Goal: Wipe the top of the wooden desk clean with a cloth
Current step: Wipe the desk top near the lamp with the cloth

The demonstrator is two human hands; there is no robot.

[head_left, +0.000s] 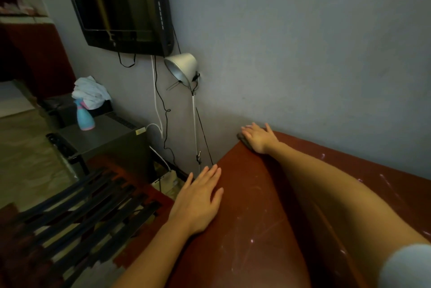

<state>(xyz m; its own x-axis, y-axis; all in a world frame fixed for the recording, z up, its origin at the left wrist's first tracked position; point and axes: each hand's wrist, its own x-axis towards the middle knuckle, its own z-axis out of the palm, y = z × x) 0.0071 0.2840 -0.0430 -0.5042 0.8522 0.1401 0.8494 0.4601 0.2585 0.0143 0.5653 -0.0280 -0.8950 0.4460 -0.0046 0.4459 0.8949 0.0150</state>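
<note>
The reddish-brown wooden desk [254, 229] fills the lower right and carries pale smears and scratches. At its far left corner by the wall, my right hand [258, 138] presses flat on a dark grey cloth [243, 139], of which only an edge shows under the fingers. My left hand [198, 201] rests flat on the desk's left edge, fingers straight, holding nothing.
A silver clamp lamp [183, 67] on a thin pole stands by the desk corner, cables hanging beside it. A wall-mounted TV [121, 3] is above. A grey cabinet [102, 138] at left bears a blue spray bottle [84, 117] and white rags [91, 92]. Dark slats [77, 206] lie lower left.
</note>
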